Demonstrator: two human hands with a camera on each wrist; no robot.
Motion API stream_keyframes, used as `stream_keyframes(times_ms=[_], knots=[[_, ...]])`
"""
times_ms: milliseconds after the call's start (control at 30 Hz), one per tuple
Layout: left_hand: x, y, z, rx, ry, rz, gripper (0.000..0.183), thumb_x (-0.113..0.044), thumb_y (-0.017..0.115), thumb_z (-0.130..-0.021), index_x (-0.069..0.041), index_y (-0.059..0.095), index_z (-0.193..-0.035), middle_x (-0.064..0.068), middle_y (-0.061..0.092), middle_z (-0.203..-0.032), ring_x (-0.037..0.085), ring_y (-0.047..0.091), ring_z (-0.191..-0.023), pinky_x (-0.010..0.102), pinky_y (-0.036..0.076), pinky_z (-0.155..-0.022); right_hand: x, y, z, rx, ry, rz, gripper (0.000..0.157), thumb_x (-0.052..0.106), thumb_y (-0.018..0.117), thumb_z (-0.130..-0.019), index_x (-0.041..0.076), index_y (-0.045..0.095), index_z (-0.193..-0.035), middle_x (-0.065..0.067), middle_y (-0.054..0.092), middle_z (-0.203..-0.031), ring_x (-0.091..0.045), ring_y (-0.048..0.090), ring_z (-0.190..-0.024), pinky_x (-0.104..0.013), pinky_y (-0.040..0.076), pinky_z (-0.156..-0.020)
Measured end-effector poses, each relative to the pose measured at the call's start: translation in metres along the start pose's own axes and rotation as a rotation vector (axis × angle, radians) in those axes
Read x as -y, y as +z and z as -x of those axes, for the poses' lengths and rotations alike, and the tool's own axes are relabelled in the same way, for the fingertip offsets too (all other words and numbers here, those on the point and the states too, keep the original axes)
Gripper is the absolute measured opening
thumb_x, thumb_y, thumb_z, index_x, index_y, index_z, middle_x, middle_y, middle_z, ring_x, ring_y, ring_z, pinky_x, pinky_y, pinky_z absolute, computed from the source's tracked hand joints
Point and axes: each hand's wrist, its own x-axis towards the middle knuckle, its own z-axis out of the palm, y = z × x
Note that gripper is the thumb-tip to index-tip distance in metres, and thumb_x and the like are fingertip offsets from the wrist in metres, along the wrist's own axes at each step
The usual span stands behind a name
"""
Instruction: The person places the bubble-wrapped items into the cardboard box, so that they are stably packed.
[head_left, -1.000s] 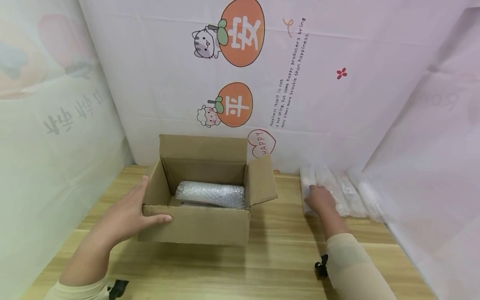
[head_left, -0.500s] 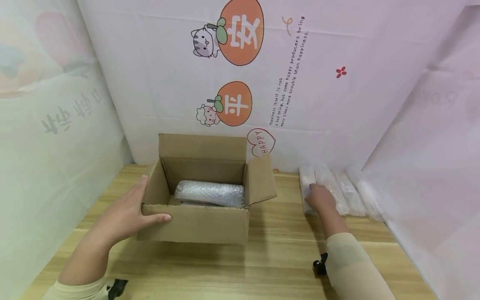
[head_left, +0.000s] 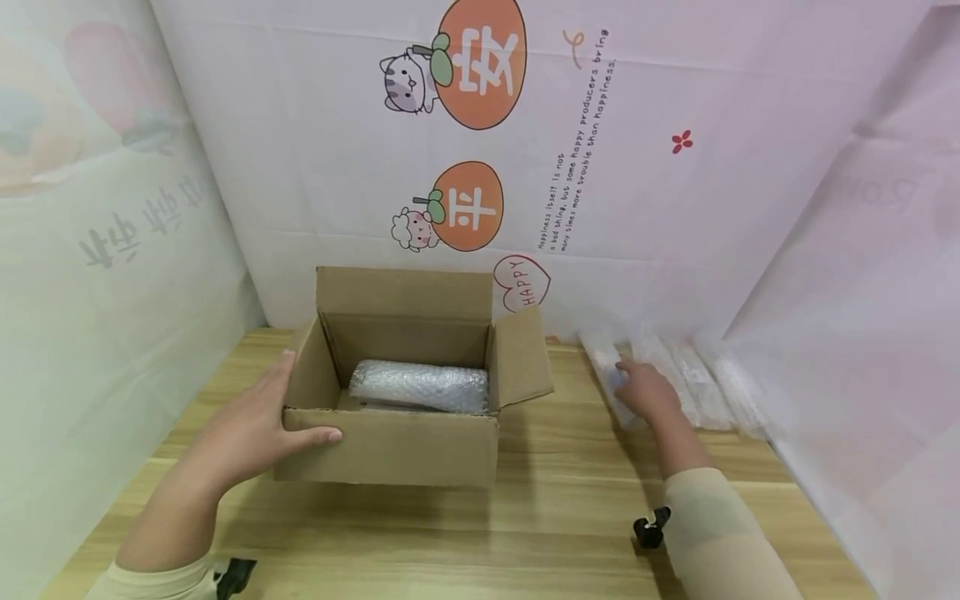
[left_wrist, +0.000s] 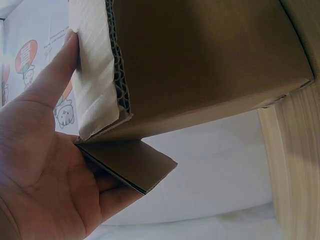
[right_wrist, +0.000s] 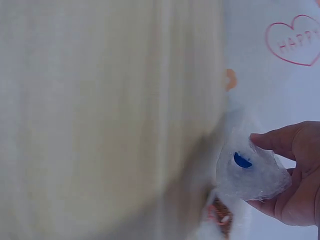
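An uncovered cardboard box [head_left: 386, 450] stands on the table, a bubble-wrapped bundle [head_left: 420, 386] lying inside. My left hand [head_left: 247, 429] holds the box at its left end, thumb along the front wall. From the left wrist view, its fingers [left_wrist: 117, 200] curl behind a small flap [left_wrist: 132, 162]. Over at the right, my right hand [head_left: 651, 392] grips a long bubble-wrapped package [head_left: 602, 360]. The right wrist view shows that package [right_wrist: 250, 182] between thumb and fingers, a blue spot on its end.
Several more wrapped packages [head_left: 701, 383] lie side by side to the right of my right hand. The box's right flap [head_left: 525, 358] sticks outward. A printed white sheet [head_left: 645, 208] rises behind the wooden table [head_left: 562, 517], with sheets at both sides.
My right hand has shifted slightly right, and its package now tilts, far end leftward, with a gap from the neighbouring packages. The left hand and the box stay put.
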Motion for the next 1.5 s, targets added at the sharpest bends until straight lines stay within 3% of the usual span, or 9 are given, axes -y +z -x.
stream_keyframes(times_ms=[367, 467, 600, 733, 967, 1233, 1500], knots=[[0.0, 0.0, -0.001, -0.003, 0.002, 0.004, 0.135, -0.085, 0.057, -0.07, -0.008, -0.014, -0.156, 0.026, 0.005, -0.162, 0.051, 0.019, -0.144, 0.069, 0.024, -0.11, 0.023, -0.056, 0.018, 0.007, -0.151, -0.053, 0.056, 0.011, 0.058, -0.093, 0.004, 0.044, -0.147, -0.032, 0.047, -0.142, -0.049, 0.054, -0.115, -0.049, 0.05, -0.071], [0.0, 0.0, -0.001, -0.005, 0.004, 0.006, 0.135, -0.085, 0.058, -0.07, -0.008, -0.014, -0.156, 0.026, 0.005, -0.162, 0.051, 0.019, -0.144, 0.069, 0.024, -0.11, 0.033, -0.072, 0.024, -0.001, -0.175, -0.074, 0.055, 0.012, 0.057, -0.095, 0.005, 0.043, -0.148, -0.03, 0.043, -0.146, -0.049, 0.05, -0.122, -0.057, 0.051, -0.082], [0.0, 0.0, 0.0, -0.006, 0.003, 0.007, 0.135, -0.085, 0.058, -0.07, -0.009, -0.014, -0.156, 0.026, 0.006, -0.162, 0.051, 0.02, -0.144, 0.069, 0.024, -0.11, 0.047, -0.09, 0.03, -0.013, -0.211, -0.095, 0.054, 0.013, 0.058, -0.097, 0.007, 0.042, -0.149, -0.028, 0.039, -0.15, -0.051, 0.036, -0.136, -0.067, 0.038, -0.102], [-0.001, 0.0, 0.0, -0.006, 0.001, 0.005, 0.136, -0.085, 0.057, -0.07, -0.008, -0.013, -0.156, 0.027, 0.006, -0.162, 0.051, 0.02, -0.143, 0.069, 0.024, -0.11, 0.062, -0.107, 0.038, -0.02, -0.238, -0.078, 0.055, 0.014, 0.057, -0.098, 0.008, 0.041, -0.15, -0.027, 0.039, -0.149, -0.05, 0.034, -0.137, -0.068, 0.033, -0.106], [-0.001, 0.0, -0.001, 0.002, -0.003, 0.007, 0.136, -0.085, 0.057, -0.07, -0.008, -0.014, -0.156, 0.027, 0.006, -0.161, 0.052, 0.02, -0.143, 0.069, 0.024, -0.109, 0.094, -0.135, 0.052, -0.051, -0.282, -0.041, 0.056, 0.014, 0.06, -0.097, 0.012, 0.041, -0.15, -0.024, 0.042, -0.147, -0.046, 0.039, -0.134, -0.066, 0.036, -0.105], [0.002, 0.001, -0.001, 0.0, -0.005, 0.012, 0.136, -0.085, 0.057, -0.069, -0.007, -0.013, -0.156, 0.028, 0.006, -0.161, 0.052, 0.02, -0.143, 0.069, 0.024, -0.109, 0.137, -0.156, 0.065, -0.112, -0.37, -0.07, 0.057, 0.012, 0.065, -0.094, 0.02, 0.047, -0.148, -0.015, 0.047, -0.146, -0.038, 0.045, -0.133, -0.062, 0.039, -0.103], [0.002, 0.001, -0.002, 0.004, -0.006, 0.007, 0.136, -0.086, 0.057, -0.07, -0.009, -0.015, -0.156, 0.026, 0.005, -0.162, 0.052, 0.02, -0.143, 0.069, 0.024, -0.11, 0.177, -0.162, 0.071, -0.107, -0.483, -0.087, 0.056, 0.014, 0.067, -0.093, 0.028, 0.051, -0.145, -0.007, 0.05, -0.146, -0.03, 0.047, -0.133, -0.056, 0.04, -0.107]])
